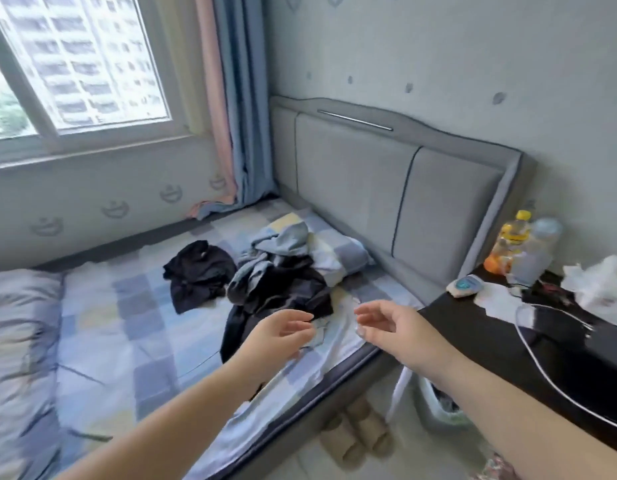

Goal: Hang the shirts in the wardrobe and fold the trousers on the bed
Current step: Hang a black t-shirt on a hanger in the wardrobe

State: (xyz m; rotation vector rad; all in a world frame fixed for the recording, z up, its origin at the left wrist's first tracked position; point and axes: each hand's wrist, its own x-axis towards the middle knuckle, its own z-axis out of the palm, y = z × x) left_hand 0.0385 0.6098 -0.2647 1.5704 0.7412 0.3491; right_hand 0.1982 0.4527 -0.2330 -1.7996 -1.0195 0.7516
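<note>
Bare of any cloth, both hands reach out over the near edge of the bed [103, 306], palms turned toward each other, fingers loosely spread and gripping nothing. The left hand [283, 329] hovers over the near hem of the dark clothes pile [279, 289] and looks nearer to it; the right hand [386, 320] hangs just right of the pile. Beyond, the heap runs away toward the headboard [397, 188], and a separate black garment [196, 271] lies farther left.
</note>
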